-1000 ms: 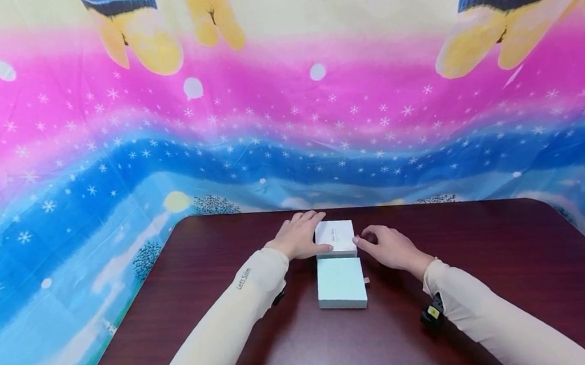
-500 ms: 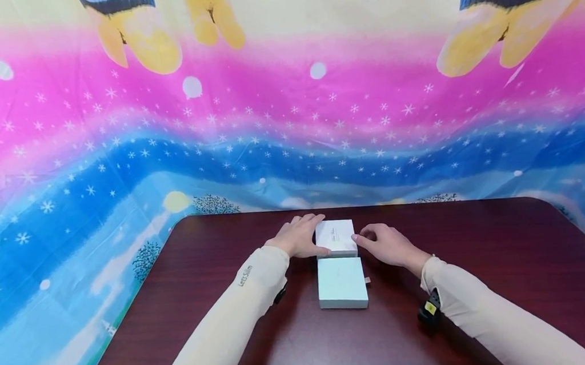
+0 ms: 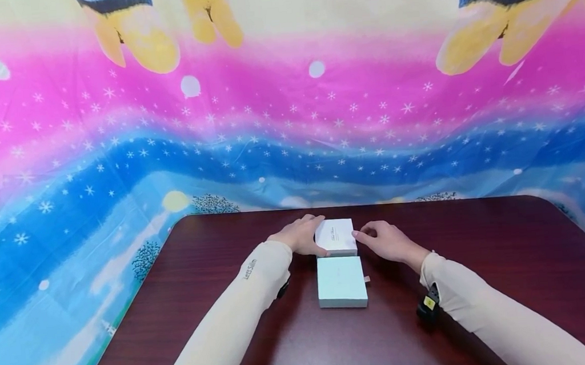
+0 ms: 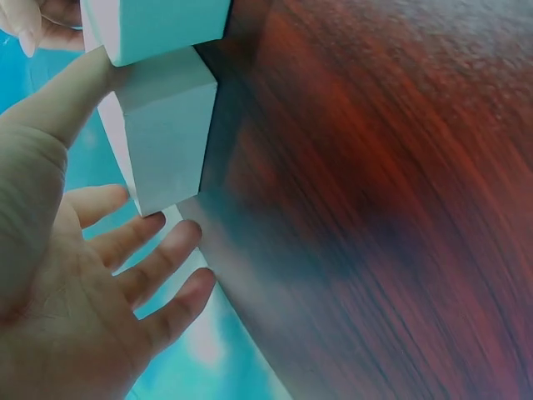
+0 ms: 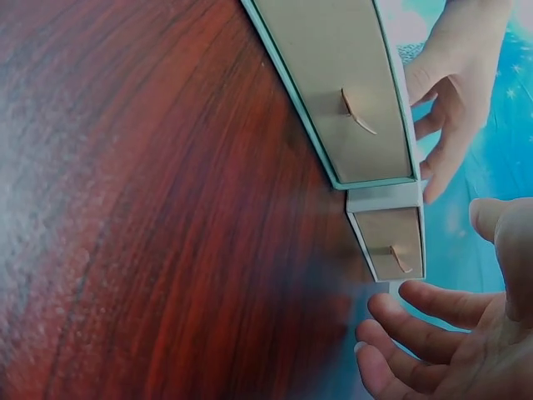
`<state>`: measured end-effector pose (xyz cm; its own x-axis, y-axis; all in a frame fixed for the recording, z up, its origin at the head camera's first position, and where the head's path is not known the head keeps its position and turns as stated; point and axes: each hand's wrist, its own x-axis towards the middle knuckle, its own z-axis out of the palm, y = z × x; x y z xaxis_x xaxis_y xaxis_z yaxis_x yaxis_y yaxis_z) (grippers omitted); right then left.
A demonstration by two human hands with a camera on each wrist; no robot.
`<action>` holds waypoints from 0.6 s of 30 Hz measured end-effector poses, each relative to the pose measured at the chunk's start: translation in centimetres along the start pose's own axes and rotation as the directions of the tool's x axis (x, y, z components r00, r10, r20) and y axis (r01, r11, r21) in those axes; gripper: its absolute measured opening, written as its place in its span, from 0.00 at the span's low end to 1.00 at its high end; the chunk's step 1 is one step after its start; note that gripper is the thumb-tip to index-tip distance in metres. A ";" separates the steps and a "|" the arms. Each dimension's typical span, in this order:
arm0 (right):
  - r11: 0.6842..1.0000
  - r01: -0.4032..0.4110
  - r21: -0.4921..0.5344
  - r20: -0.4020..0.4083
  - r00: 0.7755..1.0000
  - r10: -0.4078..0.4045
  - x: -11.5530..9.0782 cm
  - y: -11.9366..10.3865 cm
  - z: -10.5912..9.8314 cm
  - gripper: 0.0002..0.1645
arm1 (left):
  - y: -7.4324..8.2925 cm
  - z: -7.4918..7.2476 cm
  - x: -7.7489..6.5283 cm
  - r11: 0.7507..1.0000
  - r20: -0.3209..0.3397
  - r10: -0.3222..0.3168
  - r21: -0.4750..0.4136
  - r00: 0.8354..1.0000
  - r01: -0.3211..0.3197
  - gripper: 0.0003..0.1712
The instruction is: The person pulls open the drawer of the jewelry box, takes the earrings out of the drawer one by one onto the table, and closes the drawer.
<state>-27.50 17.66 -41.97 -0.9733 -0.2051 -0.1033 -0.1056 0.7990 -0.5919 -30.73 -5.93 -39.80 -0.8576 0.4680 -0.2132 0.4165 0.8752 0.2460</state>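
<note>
A white drawer box (image 3: 335, 235) with small dark print on its lid lies at the far side of the table. My left hand (image 3: 299, 234) holds it from the left, thumb at the near corner and fingers toward the far end. Directly in front lies a pale mint drawer box (image 3: 340, 280). Both drawer fronts face right, each with a short ribbon pull; the right wrist view shows the white box's ribbon (image 5: 401, 260) and the mint box's ribbon (image 5: 358, 112). Beside the white box's right side is my right hand (image 3: 391, 242), fingers spread and loosely bent, holding nothing.
The dark red wood-grain table (image 3: 264, 345) has rounded far corners. Close behind it hangs a patterned cloth (image 3: 287, 120) in pink and blue. Black wrist cameras sit at both cuffs, including the right wrist camera (image 3: 428, 303).
My right hand has shifted slightly toward the far side along the white box. The left hand keeps its hold with a small shift of the wrist. Both boxes stay in place.
</note>
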 end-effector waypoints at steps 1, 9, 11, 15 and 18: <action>1.000 0.001 -0.001 0.000 1.000 -0.001 0.0 0.0 0.0 0.36 | 0.0 0.0 0.1 1.000 0.008 0.000 -0.007 1.000 0.000 0.57; 1.000 0.007 0.006 -0.003 1.000 -0.007 0.2 -0.1 -0.1 0.35 | -0.6 0.3 0.9 0.991 0.041 0.017 -0.135 0.999 -0.011 0.58; 1.000 0.008 0.010 -0.001 1.000 -0.008 0.1 -0.1 -0.1 0.35 | -0.8 0.4 1.0 0.986 0.044 0.019 -0.165 0.999 -0.012 0.58; 1.000 0.003 0.015 0.005 1.000 -0.003 0.0 0.0 -0.2 0.35 | -1.1 0.6 1.2 0.978 0.044 0.038 -0.208 0.998 -0.028 0.58; 1.000 0.005 0.019 0.007 1.000 -0.005 0.0 0.1 -0.3 0.36 | -1.3 0.8 1.6 0.969 0.041 0.055 -0.242 0.998 -0.044 0.57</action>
<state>-27.52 17.89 -41.79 -0.9714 -0.2129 -0.1056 -0.1066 0.7874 -0.6071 -32.38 -6.26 -41.17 -0.8202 0.5202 -0.2380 0.3680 0.7983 0.4768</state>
